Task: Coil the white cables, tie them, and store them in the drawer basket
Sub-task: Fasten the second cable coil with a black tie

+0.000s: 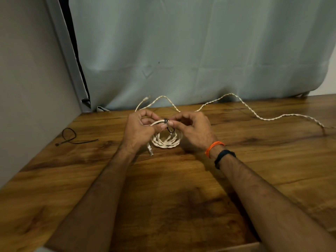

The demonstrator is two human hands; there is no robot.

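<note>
Wooden table (163,197), grey curtain (200,42) behind, loose white cable (254,113) trailing right

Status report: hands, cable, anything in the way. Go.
Left hand gripping coiled cable. Right hand pinching black tie on coil. Second cable loose behind. Spare tie far left; nothing blocking.
</note>
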